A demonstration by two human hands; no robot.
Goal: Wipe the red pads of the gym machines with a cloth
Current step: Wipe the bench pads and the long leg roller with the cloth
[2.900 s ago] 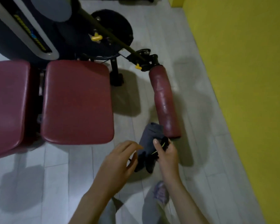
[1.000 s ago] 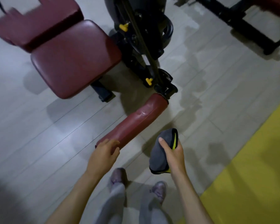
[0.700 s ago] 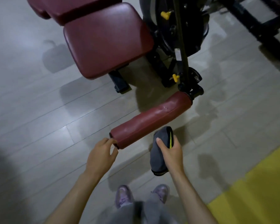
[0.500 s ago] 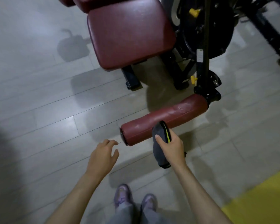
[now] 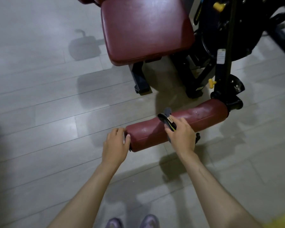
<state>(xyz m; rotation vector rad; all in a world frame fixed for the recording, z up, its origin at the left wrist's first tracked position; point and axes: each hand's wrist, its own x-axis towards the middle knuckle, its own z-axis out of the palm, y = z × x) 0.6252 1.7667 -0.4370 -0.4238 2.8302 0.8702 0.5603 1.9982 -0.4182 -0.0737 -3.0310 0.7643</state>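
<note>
Red roller (image 5: pixel 202 118) lies level just above the grey floor (image 5: pixel 39 112), fixed at its right end to the black frame (image 5: pixel 224 76). Your right hand (image 5: pixel 182 137) clasps the dark cloth (image 5: pixel 166 118), which is folded over the roller's middle and pressed against it. Your left hand (image 5: pixel 116 145) holds the roller's free end, thumb on the red cover, fingers curled round the end face. Red seat pad (image 5: pixel 145 28) stands beyond, apart from both hands. Your shoes (image 5: pixel 149 222) show at the bottom edge
</note>
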